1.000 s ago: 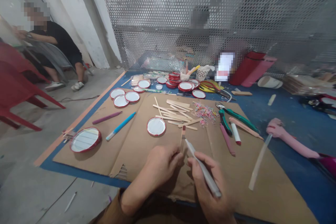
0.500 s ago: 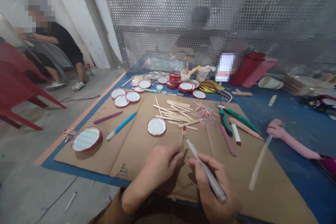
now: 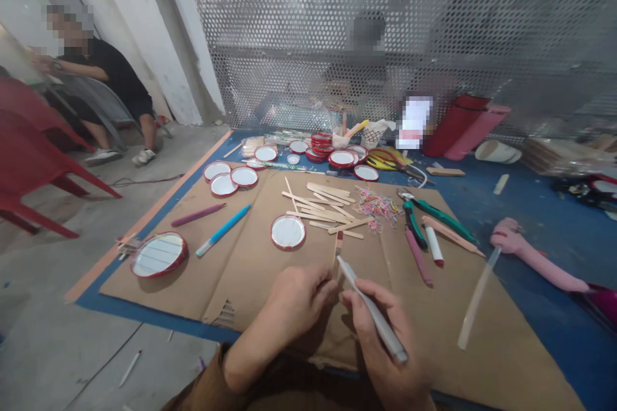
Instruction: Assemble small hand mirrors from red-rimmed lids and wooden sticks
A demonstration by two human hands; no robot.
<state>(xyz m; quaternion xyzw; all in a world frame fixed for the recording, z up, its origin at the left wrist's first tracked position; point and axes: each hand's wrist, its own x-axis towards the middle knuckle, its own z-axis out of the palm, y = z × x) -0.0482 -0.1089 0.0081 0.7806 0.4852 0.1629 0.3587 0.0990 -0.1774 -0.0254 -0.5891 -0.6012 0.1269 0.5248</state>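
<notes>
My left hand (image 3: 301, 298) is closed on a wooden popsicle stick (image 3: 339, 245) held upright, its upper end coloured dark red with a paler pinkish band below. A white-grey marker (image 3: 376, 314) is gripped in my right hand (image 3: 385, 340), its tip touching or very close to the stick beneath the coloured part. Beyond my hands lies a red-rimmed jar lid (image 3: 288, 232), white inside. A loose pile of plain popsicle sticks (image 3: 322, 202) is just behind it, beside a heap of small coloured rubber bands (image 3: 376, 202).
Cardboard (image 3: 250, 276) covers the blue table. Green-handled pliers (image 3: 414, 225), a white marker with a red end (image 3: 434, 244) and a pink glue gun (image 3: 520, 250) lie right. A blue pen (image 3: 224, 231) and a lid with sticks across it (image 3: 159, 255) lie left. More lids (image 3: 342, 158) stand behind.
My right hand has shifted slightly left with the marker, bringing its tip nearer the stick. My left hand and the stick have hardly moved.
</notes>
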